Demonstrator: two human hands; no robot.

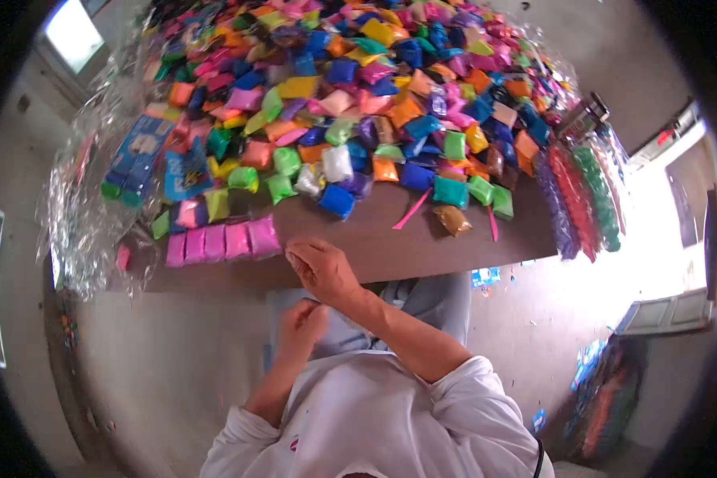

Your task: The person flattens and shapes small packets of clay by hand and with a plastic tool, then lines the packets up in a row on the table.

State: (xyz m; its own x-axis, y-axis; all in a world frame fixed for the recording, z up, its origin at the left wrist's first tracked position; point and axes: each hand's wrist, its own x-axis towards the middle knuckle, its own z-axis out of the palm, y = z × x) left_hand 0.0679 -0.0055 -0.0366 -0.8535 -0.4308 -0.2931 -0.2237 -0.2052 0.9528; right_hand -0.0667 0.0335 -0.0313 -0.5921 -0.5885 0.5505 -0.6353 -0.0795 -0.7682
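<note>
Just right of a row of several pink packets point(225, 241) at the table's front edge is my right hand point(322, 271), its fingers curled; what they hold, if anything, is hidden. My left hand point(304, 323) is lower, in front of the table edge and over my lap, blurred, with its fingers drawn together near my right wrist. No object shows clearly in it. Behind both hands lie loose packets, among them a blue packet point(337, 201) and a white packet point(337, 163).
A large heap of coloured packets point(374, 95) covers the back of the table point(334, 255). Clear plastic wrap point(88, 191) hangs at the left. Long bags of red point(572, 191) and green point(599, 195) packets stand at the right, beside a dark bottle point(585, 113).
</note>
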